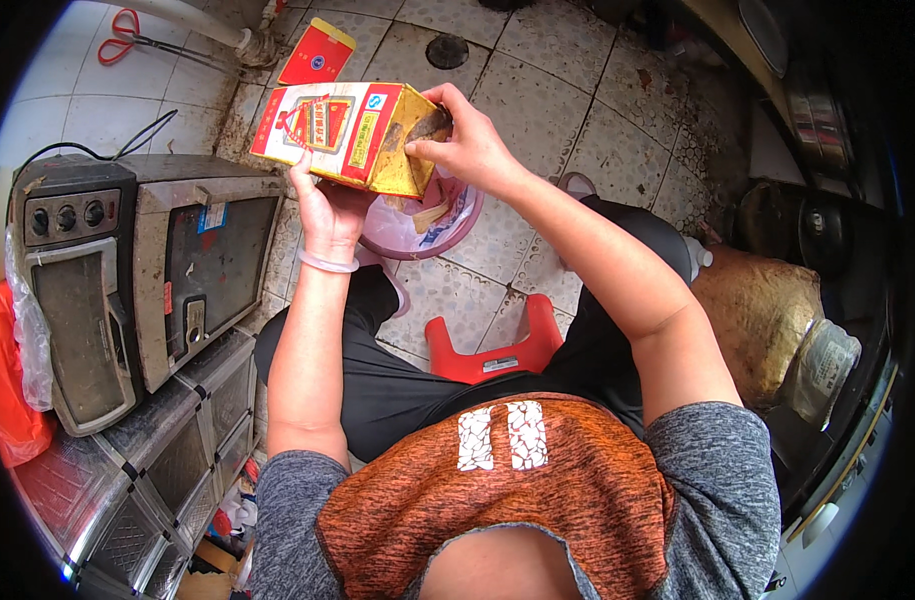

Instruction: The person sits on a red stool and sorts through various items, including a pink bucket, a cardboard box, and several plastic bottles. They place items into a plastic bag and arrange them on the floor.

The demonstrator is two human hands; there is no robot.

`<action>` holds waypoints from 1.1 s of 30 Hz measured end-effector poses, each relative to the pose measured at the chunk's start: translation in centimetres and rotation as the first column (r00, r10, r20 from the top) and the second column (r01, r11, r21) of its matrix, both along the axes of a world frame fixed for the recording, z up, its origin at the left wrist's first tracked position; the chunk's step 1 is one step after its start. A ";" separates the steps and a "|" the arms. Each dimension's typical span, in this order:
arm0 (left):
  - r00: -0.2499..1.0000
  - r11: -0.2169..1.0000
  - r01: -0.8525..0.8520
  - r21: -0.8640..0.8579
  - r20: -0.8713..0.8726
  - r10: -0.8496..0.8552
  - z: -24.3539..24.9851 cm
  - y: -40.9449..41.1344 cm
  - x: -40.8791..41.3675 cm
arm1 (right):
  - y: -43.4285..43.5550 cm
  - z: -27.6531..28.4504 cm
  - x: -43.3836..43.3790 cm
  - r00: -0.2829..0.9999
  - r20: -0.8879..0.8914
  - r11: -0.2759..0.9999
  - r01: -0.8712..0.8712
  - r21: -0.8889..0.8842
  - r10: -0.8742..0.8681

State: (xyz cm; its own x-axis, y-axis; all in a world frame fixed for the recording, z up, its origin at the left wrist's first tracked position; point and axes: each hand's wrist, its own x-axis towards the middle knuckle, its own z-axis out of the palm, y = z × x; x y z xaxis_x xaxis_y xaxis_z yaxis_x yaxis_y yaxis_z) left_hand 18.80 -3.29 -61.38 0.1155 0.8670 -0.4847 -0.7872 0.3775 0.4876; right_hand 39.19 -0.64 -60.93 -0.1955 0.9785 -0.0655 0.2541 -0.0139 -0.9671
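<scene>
A white, red and gold printed cardboard box (318, 131) lies tilted across my two hands. My left hand (330, 214) supports it from below, its thumb on the near printed side. At the gold end, which has a dark brown stain, my right hand (468, 142) grips the edge, thumb on the face and fingers over the far side. A red flap with a yellow edge (318, 54) shows beyond the box's other end. Below the box stands a round pink basin (420, 255) lined with a plastic bag, partly hidden; scraps of cardboard lie inside it.
A dusty toaster oven (221, 262) sits on a cabinet at left. Red-handled scissors (127, 37) hang against the tiled wall. A red plastic stool (495, 356) is between my legs. A floor drain (447, 51) lies ahead; a clear plastic container (825, 367) is at right.
</scene>
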 end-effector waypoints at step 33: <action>0.998 0.995 0.047 -0.084 0.045 -0.043 -0.3 -0.7 0.0 | 1.3 0.6 1.0 0.995 0.070 0.996 -0.070 0.058 0.066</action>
State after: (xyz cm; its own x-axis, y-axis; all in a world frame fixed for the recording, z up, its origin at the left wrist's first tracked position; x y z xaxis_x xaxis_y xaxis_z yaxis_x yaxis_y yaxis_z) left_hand 18.84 -4.00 -61.66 0.1759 0.8165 -0.5499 -0.7884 0.4514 0.4180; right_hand 40.19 0.70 -60.33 -0.2587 0.9657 -0.0220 0.3179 0.0636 -0.9460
